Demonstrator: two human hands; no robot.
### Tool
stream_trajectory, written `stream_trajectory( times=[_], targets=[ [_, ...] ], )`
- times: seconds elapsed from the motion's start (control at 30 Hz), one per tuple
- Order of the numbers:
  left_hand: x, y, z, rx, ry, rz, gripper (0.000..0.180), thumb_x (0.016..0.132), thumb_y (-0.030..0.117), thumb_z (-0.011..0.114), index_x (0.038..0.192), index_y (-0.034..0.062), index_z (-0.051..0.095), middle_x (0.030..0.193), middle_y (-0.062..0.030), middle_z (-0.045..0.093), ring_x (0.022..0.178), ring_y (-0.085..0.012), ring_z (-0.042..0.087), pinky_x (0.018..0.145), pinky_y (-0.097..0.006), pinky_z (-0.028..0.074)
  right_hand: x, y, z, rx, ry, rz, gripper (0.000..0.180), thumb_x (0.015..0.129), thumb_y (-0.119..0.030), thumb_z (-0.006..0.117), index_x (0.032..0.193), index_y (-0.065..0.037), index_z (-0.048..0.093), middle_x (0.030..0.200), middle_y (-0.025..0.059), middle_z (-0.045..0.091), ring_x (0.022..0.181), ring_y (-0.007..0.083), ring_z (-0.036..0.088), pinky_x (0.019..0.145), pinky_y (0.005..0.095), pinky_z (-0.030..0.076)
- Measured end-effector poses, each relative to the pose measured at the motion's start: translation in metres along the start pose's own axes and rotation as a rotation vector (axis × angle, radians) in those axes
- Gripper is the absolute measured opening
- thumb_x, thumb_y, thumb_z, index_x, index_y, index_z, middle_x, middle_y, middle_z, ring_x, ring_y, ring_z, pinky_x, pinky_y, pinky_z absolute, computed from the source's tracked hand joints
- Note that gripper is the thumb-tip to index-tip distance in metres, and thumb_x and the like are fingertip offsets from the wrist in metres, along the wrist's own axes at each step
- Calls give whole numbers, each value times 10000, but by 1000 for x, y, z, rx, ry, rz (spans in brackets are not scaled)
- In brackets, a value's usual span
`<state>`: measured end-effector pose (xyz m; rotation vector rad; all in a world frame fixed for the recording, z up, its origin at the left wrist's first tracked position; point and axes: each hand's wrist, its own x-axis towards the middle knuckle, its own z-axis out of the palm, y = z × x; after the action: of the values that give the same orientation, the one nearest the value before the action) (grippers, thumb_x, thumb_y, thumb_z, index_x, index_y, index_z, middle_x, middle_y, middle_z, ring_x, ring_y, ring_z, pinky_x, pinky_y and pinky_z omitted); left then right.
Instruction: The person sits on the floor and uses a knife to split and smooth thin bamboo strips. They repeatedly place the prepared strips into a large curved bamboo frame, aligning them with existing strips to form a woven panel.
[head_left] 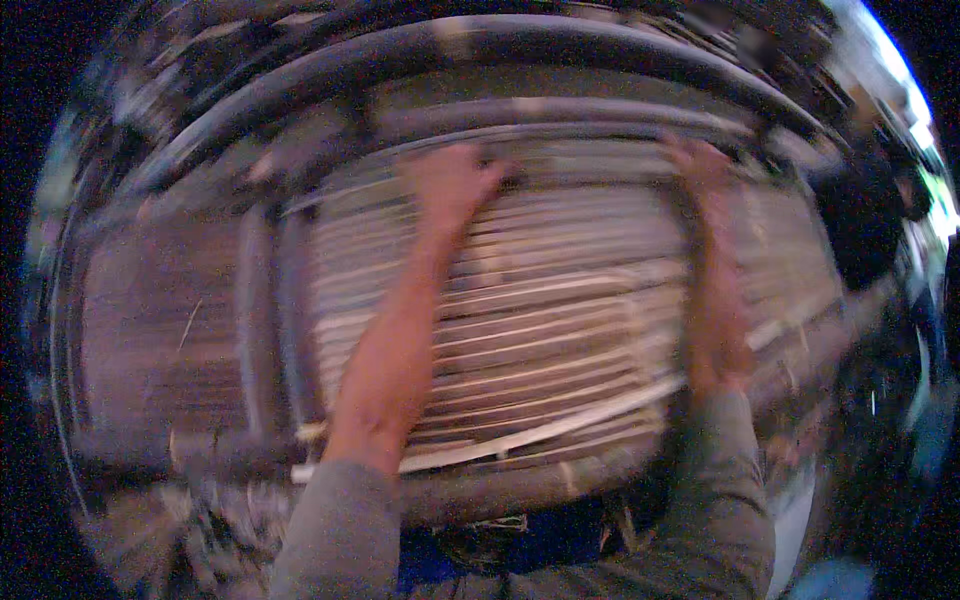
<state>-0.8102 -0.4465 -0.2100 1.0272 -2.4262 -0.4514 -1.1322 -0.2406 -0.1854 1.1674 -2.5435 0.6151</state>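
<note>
A panel of many thin, pale slats (550,330), like split bamboo or cane, lies before me within a frame of thick brown poles. Both my arms stretch over it toward its far side. My left hand (455,185) is at the far slats, left of the middle, its fingers bent and blurred. My right hand (702,165) is near the far right corner, with its fingers smeared by motion. Whether either hand holds a slat cannot be made out. A longer, paler strip (540,434) runs at a slant across the near edge.
A thick pole (560,482) bounds the panel's near side, and another pole (560,42) curves across the back. Upright poles (262,320) separate a darker brown slatted section (165,320) at left. A dark shape (865,215) stands at far right; bright light shows beyond.
</note>
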Motion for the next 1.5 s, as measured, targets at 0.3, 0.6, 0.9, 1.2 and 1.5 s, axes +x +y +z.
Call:
stream_trajectory(
  times=[0.3,0.6,0.9,1.2,1.5],
  targets=[
    [25,-15,16,54,-72,-74,667,735,695,631,839,41,705,913,-198,701,905,-393,660,981,-605,350,14,11,37,-285,-113,-6,606,869,-627,490,988,-89,743,984,226,696,890,410,676,838,485,529],
    [17,-13,-2,21,-126,-69,675,778,694,605,1016,76,733,1003,-188,707,997,-378,654,1042,-615,287,23,18,66,-175,-4,7,510,799,-576,553,876,-120,768,856,226,699,770,425,680,801,482,549],
    [3,-9,-8,12,-103,-24,556,863,625,546,1108,157,719,1066,-152,704,1049,-373,645,1040,-637,283,13,2,58,-62,-47,5,419,789,-460,634,910,-71,730,855,212,698,834,413,672,858,484,522],
    [9,-10,-2,63,-139,-9,517,884,540,557,1095,94,712,1049,-201,691,1011,-405,643,863,-446,498,12,0,61,-66,-178,85,487,853,-473,592,951,-12,716,923,243,695,918,404,671,922,514,476],
    [13,-8,1,95,-190,-52,566,891,601,509,1090,109,705,1065,-186,694,1059,-399,629,1016,-588,334,13,-2,51,-71,-75,115,473,851,-485,588,956,-46,731,964,211,702,940,385,673,897,469,504]
  ],
)
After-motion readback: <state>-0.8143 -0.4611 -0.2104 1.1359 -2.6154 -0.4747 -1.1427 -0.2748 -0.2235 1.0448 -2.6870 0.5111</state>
